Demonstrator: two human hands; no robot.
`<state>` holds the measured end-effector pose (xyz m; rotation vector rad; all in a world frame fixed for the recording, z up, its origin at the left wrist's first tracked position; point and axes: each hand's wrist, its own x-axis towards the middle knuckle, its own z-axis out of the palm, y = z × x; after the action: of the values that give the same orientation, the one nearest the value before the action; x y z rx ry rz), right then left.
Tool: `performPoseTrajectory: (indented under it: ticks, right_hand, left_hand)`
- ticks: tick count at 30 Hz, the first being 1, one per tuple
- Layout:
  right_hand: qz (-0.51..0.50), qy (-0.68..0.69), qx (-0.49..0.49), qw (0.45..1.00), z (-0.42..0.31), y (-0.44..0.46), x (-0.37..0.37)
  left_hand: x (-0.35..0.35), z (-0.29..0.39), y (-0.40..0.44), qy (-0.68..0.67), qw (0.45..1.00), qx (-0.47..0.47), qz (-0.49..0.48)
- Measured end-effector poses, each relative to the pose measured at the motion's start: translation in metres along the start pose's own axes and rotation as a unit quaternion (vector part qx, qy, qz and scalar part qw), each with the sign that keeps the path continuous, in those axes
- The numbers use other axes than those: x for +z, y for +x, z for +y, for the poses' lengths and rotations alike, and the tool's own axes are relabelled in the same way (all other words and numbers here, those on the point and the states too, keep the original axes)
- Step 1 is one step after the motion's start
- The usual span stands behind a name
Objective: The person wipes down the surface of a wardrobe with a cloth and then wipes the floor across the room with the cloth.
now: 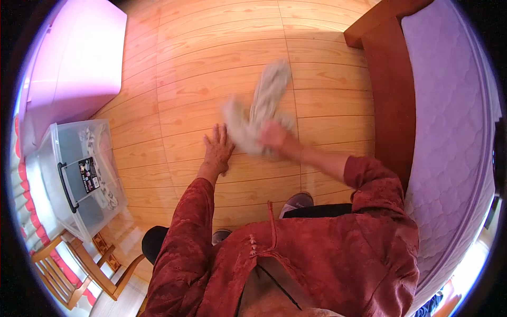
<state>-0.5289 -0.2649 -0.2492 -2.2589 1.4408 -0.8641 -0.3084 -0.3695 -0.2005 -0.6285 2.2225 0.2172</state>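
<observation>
Gripping what seems a cloth (pixel 270 91) is the right hand (pixel 274 136).

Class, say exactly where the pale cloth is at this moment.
In the head view, the pale cloth is just above centre, over the wooden floor, in the right hand, beside the spread left hand.

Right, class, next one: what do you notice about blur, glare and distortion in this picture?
Head view: the cloth and right hand are smeared, probably by motion; the left hand looks clearer; pinkish-white glare washes out the box-shaped unit; seams on the wooden floor and the mattress edge bow; the corners go black.
</observation>
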Motion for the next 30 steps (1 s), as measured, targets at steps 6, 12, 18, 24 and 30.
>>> performPoseTrajectory:
  ticks: [6, 12, 18, 24, 30]
  right_hand:
    - [-0.019, -0.040, -0.076, 0.996, 0.004, -0.037, 0.021]
    - [0.113, 0.015, 0.366, 0.924, 0.131, 0.013, -0.056]
    - [0.178, -0.061, 0.222, 0.957, 0.103, 0.058, -0.031]
    - [-0.140, 0.160, -0.076, 0.974, -0.034, 0.053, 0.042]
    - [-0.008, -0.012, 0.133, 0.991, 0.052, 0.040, 0.023]
  left_hand:
    - [0.007, 0.002, 0.000, 0.008, 0.999, -0.011, 0.030]
    - [0.009, -0.002, -0.004, -0.017, 0.996, 0.001, 0.085]
    - [0.017, -0.005, -0.015, -0.037, 0.989, -0.002, 0.141]
    - [0.136, -0.017, -0.028, -0.288, 0.848, -0.172, 0.411]
    - [0.139, 0.014, -0.044, -0.682, 0.488, -0.456, 0.298]
